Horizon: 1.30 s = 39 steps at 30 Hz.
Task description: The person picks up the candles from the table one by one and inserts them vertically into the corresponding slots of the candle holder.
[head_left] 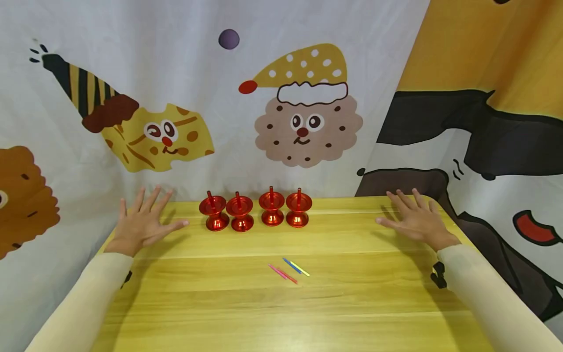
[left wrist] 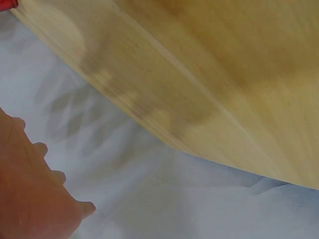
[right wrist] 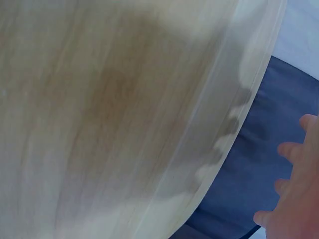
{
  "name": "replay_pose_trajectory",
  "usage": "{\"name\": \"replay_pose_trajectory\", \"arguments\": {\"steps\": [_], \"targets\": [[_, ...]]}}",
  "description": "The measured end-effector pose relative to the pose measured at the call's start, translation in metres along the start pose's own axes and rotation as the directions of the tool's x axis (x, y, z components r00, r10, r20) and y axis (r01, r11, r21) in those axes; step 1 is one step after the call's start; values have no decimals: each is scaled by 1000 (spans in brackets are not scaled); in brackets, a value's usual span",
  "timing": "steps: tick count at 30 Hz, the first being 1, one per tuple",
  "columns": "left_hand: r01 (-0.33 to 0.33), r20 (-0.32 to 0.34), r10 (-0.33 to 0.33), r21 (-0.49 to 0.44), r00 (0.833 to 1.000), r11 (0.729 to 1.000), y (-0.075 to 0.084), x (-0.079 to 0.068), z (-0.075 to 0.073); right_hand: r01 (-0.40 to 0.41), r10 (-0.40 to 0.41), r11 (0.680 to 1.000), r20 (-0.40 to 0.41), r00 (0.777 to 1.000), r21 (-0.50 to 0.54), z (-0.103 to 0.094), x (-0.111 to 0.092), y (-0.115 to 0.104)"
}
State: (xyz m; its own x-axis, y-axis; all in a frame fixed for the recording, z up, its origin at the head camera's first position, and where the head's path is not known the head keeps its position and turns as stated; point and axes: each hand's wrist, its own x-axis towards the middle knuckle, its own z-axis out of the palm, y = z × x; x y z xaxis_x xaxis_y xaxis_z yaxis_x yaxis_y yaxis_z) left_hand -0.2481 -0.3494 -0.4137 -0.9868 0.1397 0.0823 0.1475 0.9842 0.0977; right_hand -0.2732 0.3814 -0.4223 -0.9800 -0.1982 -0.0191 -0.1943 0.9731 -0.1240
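Observation:
My left hand [head_left: 141, 226] is spread wide with straight fingers over the table's far left corner, holding nothing. On the far right side, my right hand [head_left: 419, 224] is likewise spread and holds nothing. Between them, near the back edge, several shiny red candle holders [head_left: 217, 223] stand upright in a row. Each has a flared foot, a shallow dish and a thin red stem rising from the dish. Closer to me lie thin coloured sticks: a pink stick [head_left: 277, 271], a red stick [head_left: 288, 276], a blue stick [head_left: 292, 265] and a yellow stick [head_left: 301, 269].
The table [head_left: 211, 303] has a light wood-grain top with rounded back corners. Behind it hangs a white cloth [head_left: 228, 122] printed with cartoon biscuits, and its darker part reaches along the right side. Part of a red holder [left wrist: 7, 4] shows at the left wrist view's corner.

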Motion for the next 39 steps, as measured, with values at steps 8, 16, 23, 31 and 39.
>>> {"name": "replay_pose_trajectory", "arguments": {"steps": [8,16,23,31,39], "targets": [[-6,-13,7,13,1000,1000,2,-4,4,26,-26,1000,0,1000,5,-2,-3,-12],[-22,-16,22,-1,1000,1000,24,-7,-6,67,-66,997,-32,997,37,-3,-7,-27],[-64,-139,56,-56,989,996,57,-14,-15,123,-118,990,-73,990,75,-6,-14,-52],[-138,-275,102,-116,956,984,105,-20,-21,207,-192,971,-124,974,122,-4,-20,-83],[-294,-426,187,-200,885,935,156,-25,-9,309,-276,919,-161,948,243,3,-27,-118]]}}
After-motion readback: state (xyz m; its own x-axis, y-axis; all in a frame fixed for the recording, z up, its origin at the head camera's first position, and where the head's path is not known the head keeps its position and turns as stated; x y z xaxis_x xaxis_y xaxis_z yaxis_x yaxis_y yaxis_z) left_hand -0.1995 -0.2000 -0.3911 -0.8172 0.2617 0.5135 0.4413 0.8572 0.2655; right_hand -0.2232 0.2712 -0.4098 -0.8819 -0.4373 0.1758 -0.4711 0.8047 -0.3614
